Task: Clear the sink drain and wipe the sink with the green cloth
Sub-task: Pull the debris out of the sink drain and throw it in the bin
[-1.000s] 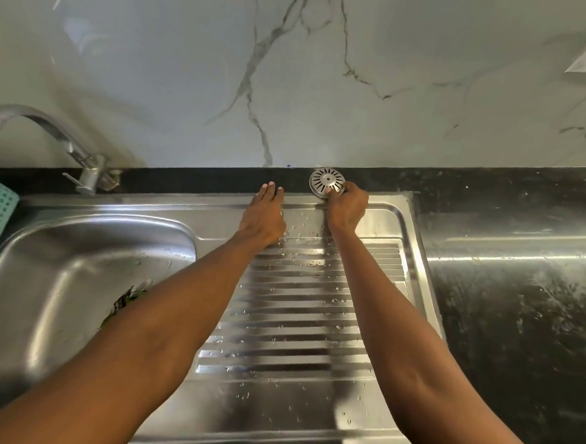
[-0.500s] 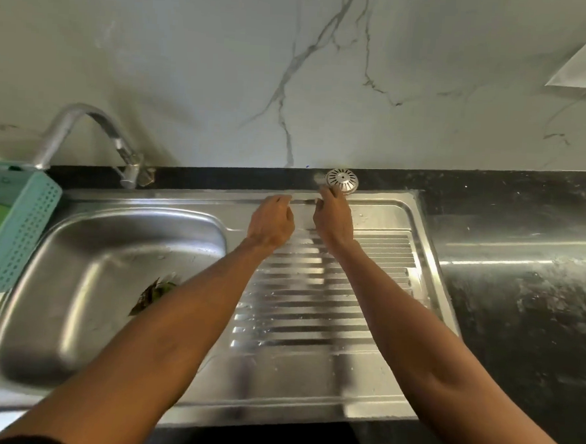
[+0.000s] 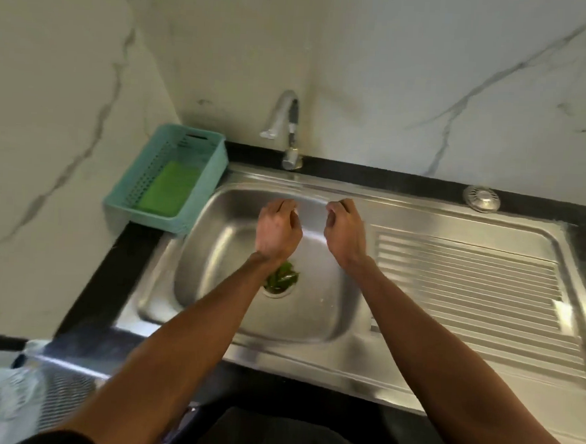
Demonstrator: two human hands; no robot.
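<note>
**Over the basin, drain not yet cleared**

Above the sink (image 3: 215, 251), left hand (image 3: 277, 231) and right hand (image 3: 345, 234) hover, fingers loosely curled, each grip holding nothing. Green leaves (image 3: 282, 279) clog the drain. Next, I judge: pinch them out. The green cloth (image 3: 169, 188) lies in the teal basket (image 3: 216, 160).

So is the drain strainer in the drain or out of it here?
Out. The strainer sits on the back ledge by the wall, and green leaves lie in the uncovered drain opening of the sink.
</note>
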